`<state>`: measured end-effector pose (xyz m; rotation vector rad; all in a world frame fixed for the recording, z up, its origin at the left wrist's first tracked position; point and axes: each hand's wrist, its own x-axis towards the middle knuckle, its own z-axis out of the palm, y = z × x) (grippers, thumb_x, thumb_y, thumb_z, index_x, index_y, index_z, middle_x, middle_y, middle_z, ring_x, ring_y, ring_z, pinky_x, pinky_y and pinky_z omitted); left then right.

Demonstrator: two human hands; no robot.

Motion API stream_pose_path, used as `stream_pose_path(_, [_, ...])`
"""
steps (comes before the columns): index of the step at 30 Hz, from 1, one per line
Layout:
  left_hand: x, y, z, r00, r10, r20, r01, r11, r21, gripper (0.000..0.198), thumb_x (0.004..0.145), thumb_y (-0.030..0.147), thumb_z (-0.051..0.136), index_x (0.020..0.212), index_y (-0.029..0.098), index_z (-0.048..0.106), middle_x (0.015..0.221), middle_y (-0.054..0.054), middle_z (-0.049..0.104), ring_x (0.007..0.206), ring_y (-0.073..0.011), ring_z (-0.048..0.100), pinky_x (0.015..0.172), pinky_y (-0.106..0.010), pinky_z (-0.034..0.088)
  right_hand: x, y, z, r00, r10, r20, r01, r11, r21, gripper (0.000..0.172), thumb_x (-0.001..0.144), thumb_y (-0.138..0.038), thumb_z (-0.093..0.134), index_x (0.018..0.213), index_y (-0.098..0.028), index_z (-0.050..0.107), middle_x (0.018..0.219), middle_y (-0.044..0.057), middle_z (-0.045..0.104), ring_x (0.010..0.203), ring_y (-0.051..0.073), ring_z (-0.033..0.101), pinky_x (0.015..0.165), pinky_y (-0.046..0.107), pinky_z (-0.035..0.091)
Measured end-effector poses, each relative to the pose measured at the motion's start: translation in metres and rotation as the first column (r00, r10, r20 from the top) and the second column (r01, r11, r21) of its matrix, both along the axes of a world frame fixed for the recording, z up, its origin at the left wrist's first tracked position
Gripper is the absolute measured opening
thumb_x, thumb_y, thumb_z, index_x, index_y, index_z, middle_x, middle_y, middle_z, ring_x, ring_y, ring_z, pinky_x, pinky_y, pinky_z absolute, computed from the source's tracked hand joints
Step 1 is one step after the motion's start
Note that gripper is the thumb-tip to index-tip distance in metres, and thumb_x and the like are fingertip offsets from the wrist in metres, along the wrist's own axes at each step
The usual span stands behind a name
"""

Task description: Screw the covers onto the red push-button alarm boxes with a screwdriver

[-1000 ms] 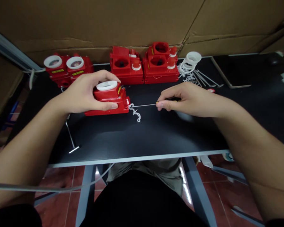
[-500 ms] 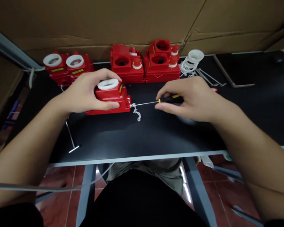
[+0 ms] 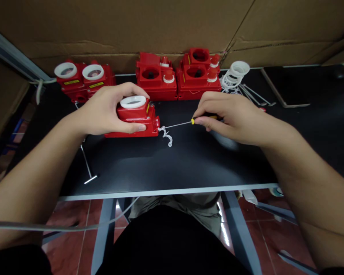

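Observation:
My left hand (image 3: 104,110) is closed around a red plastic housing (image 3: 137,121) with a white ring on top, holding it down on the black table (image 3: 174,164). My right hand (image 3: 232,116) pinches a thin screwdriver (image 3: 179,124) with a yellow collar. Its metal shaft points left, and the tip meets the right end of the housing. A short white chain (image 3: 166,135) hangs from that end onto the table.
More red housings (image 3: 177,76) stand along the back edge, two with white rings (image 3: 80,76) at the left. A pile of white rings and metal pins (image 3: 237,82) lies back right. A T-shaped metal pin (image 3: 87,168) lies front left. Cardboard walls the back.
My right hand's fingers have shifted on the screwdriver handle, as if rolling it, and the hand has risen slightly. The left hand and housing have stayed put.

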<state>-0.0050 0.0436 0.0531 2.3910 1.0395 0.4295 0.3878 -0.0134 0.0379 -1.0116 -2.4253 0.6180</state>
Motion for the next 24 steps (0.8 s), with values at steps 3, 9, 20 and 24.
stream_pose_path(3, [0.003, -0.003, 0.001, 1.0, -0.024, -0.011, 0.024, 1.0, 0.008, 0.084, 0.091, 0.084, 0.092, 0.149, 0.024, 0.083, 0.145, -0.005, 0.092, 0.122, -0.0323, 0.085, 0.116, -0.046, 0.069, 0.002, 0.0, -0.004, 0.998, -0.002, -0.069, 0.004, 0.999, 0.038, 0.014, 0.109, -0.039, 0.087, 0.105, -0.03, 0.076, 0.121, 0.009, 0.08, 0.105, 0.029, 0.076, 0.096, 0.05, 0.068])
stream_pose_path(9, [0.003, 0.0, -0.004, 1.0, -0.007, -0.023, 0.008, 0.999, 0.038, 0.081, 0.09, 0.086, 0.089, 0.147, 0.029, 0.084, 0.143, -0.003, 0.092, 0.122, -0.0346, 0.087, 0.117, -0.049, 0.072, -0.003, -0.003, -0.006, 0.997, -0.071, -0.012, 0.07, 0.997, -0.042, 0.027, 0.105, -0.051, 0.088, 0.12, -0.029, 0.083, 0.123, 0.011, 0.087, 0.099, 0.032, 0.079, 0.092, 0.053, 0.067])
stream_pose_path(20, [0.002, -0.001, -0.002, 0.999, 0.037, -0.018, -0.036, 0.998, 0.045, 0.083, 0.09, 0.09, 0.087, 0.15, 0.031, 0.081, 0.146, -0.002, 0.091, 0.127, -0.0355, 0.084, 0.12, -0.049, 0.07, -0.007, -0.007, 0.006, 0.991, -0.071, 0.11, 0.094, 0.97, -0.223, 0.043, 0.12, -0.063, 0.056, 0.104, -0.029, 0.076, 0.098, 0.009, 0.083, 0.085, 0.03, 0.076, 0.088, 0.052, 0.056])
stream_pose_path(24, [0.0, 0.004, -0.004, 0.999, 0.042, 0.009, -0.042, 0.998, 0.052, 0.082, 0.086, 0.093, 0.09, 0.144, 0.035, 0.082, 0.145, 0.002, 0.092, 0.123, -0.0352, 0.08, 0.119, -0.052, 0.069, -0.005, -0.006, 0.006, 0.994, -0.053, 0.099, 0.08, 0.954, -0.29, 0.04, 0.121, -0.059, 0.058, 0.104, -0.029, 0.077, 0.086, 0.002, 0.081, 0.067, 0.024, 0.071, 0.078, 0.048, 0.054])
